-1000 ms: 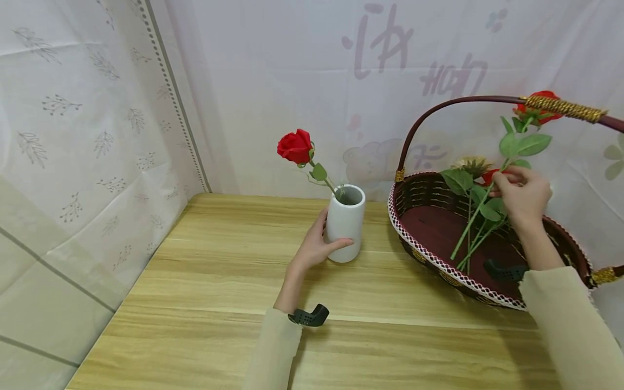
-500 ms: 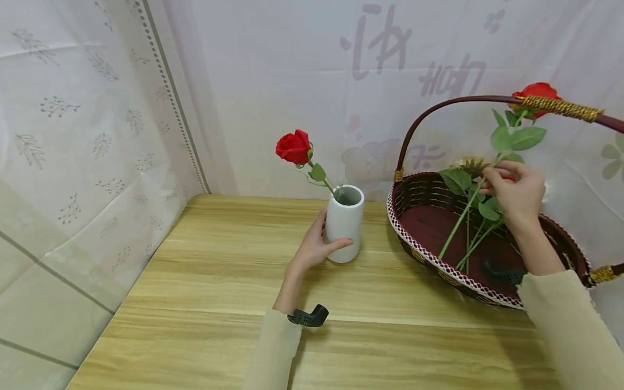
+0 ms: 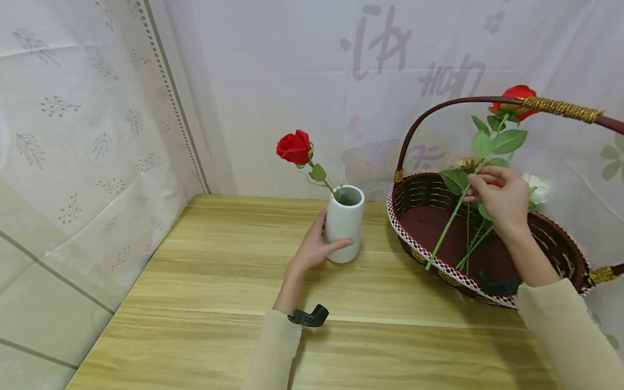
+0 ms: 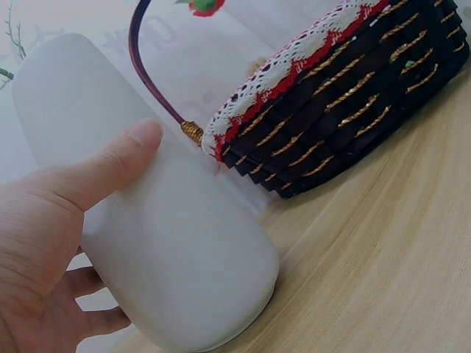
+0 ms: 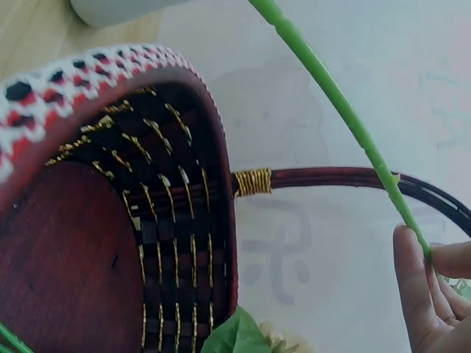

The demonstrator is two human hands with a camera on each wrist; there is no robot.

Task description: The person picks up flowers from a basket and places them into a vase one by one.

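Note:
My left hand (image 3: 314, 245) holds the side of a white vase (image 3: 345, 230), which stands upright on the wooden table; in the left wrist view the thumb (image 4: 121, 165) lies across its wall. One red rose (image 3: 294, 147) leans out of the vase to the left. Over the basket (image 3: 424, 227), my right hand (image 3: 504, 200) pinches the green stem (image 3: 448, 225) of a second red rose (image 3: 518, 103) between thumb and fingertips. Its bloom is partly behind the basket handle, and its stem end hangs above the basket's front rim.
Inside the basket are more stems, a white flower (image 3: 536, 188) and a pale yellowish flower (image 3: 465, 163), partly hidden by leaves and the hand. The basket's tall handle (image 3: 453, 100) arches above. A printed curtain (image 3: 273, 81) hangs behind the table (image 3: 219, 260).
My right hand has moved left and slightly down with the second rose, its stem end shifting past the basket rim. The white flower has come into view. The left hand and vase stay put.

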